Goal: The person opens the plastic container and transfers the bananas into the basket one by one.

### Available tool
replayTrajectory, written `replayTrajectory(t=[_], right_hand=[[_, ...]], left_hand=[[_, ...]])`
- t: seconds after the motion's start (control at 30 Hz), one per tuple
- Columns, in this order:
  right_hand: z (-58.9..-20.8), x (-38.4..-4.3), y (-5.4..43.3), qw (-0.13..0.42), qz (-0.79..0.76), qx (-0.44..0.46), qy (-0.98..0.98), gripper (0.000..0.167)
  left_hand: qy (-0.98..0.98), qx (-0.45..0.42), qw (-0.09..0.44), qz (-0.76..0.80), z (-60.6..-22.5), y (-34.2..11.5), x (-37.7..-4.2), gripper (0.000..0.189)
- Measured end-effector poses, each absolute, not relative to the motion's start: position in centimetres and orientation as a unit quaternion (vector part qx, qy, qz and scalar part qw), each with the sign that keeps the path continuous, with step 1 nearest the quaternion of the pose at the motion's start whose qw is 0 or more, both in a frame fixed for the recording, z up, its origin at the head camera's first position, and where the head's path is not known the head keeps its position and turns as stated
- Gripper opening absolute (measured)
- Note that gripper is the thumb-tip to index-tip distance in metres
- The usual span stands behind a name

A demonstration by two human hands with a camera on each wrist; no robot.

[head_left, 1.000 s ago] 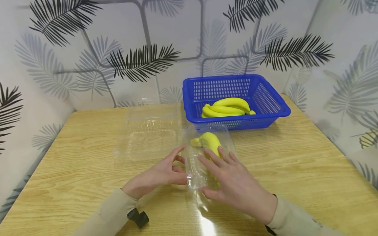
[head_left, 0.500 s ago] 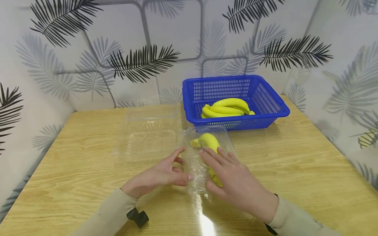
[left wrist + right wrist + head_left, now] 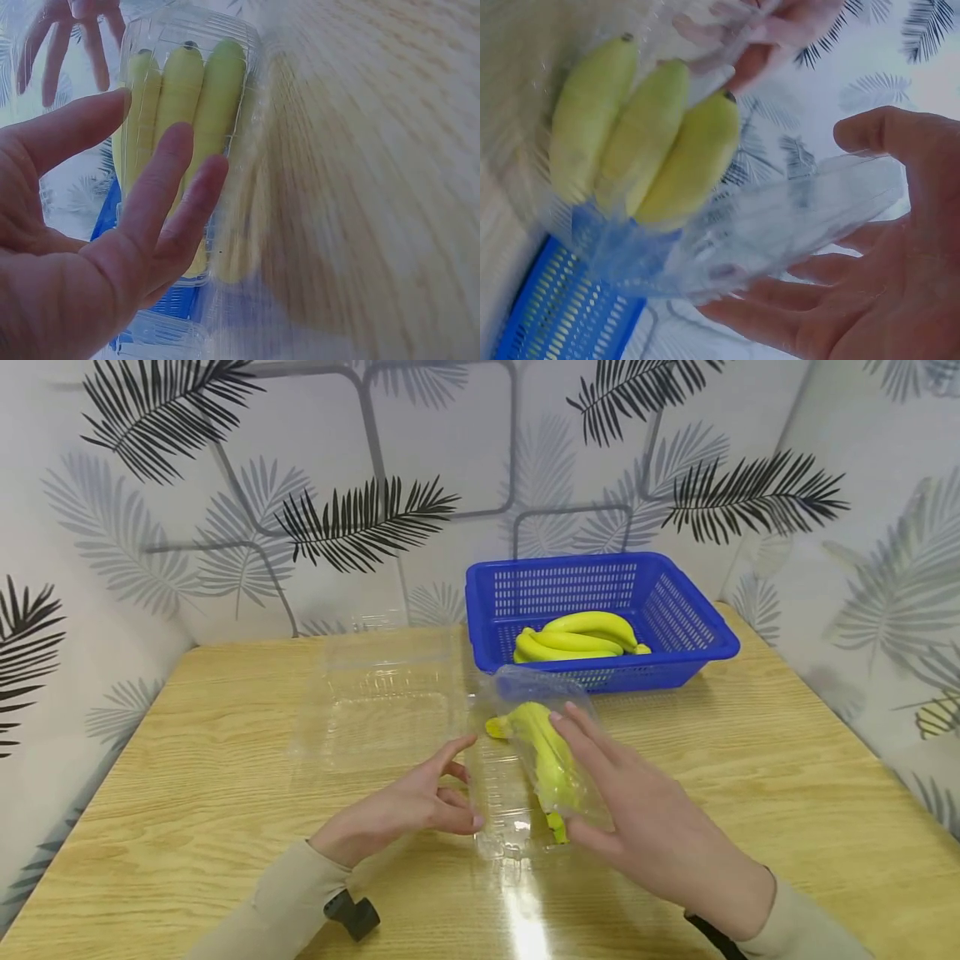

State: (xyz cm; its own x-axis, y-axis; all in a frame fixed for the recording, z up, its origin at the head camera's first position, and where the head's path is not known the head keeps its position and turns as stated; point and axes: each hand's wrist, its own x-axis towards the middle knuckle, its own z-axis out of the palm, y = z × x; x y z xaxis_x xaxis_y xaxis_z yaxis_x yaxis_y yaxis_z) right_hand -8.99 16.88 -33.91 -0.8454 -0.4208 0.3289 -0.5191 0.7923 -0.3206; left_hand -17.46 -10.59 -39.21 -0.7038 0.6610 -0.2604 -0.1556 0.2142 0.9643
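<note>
Lid-closing stage: right hand [image 3: 645, 827] cupping the clear box lid [image 3: 558, 727] over the bananas [image 3: 543, 752] mid-table, fingers spread; left hand [image 3: 408, 806] steadying the box edge, fingers loosely bent; next, probably pressing lid onto base.

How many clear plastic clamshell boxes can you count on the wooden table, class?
2. One clear box with a banana bunch lies between the left hand and right hand; an empty open box lies behind the left hand, left of the blue basket.
</note>
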Motion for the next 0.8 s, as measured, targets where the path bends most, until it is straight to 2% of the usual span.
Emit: replayTrajectory(t=[0.2, 0.43, 0.67, 0.8], right_hand=[[-32.3, -8.0, 18.4, 0.148, 0.211, 0.217, -0.941, 0.096], [-31.8, -7.6, 19.5, 0.202, 0.215, 0.208, -0.933, 0.089], [-30.2, -7.0, 20.8, 0.176, 0.268, 0.180, -0.930, 0.084], [-29.3, -7.1, 22.1, 0.191, 0.257, 0.189, -0.928, 0.084]], left_hand=[[0.704, 0.180, 0.342, 0.596, -39.2, -10.6, -17.4, 0.104], [0.703, 0.181, 0.343, 0.595, -39.1, -10.5, -17.4, 0.106], [0.712, 0.180, 0.345, 0.584, -39.1, -10.6, -17.3, 0.104], [0.710, 0.179, 0.346, 0.587, -39.1, -10.5, -17.3, 0.105]])
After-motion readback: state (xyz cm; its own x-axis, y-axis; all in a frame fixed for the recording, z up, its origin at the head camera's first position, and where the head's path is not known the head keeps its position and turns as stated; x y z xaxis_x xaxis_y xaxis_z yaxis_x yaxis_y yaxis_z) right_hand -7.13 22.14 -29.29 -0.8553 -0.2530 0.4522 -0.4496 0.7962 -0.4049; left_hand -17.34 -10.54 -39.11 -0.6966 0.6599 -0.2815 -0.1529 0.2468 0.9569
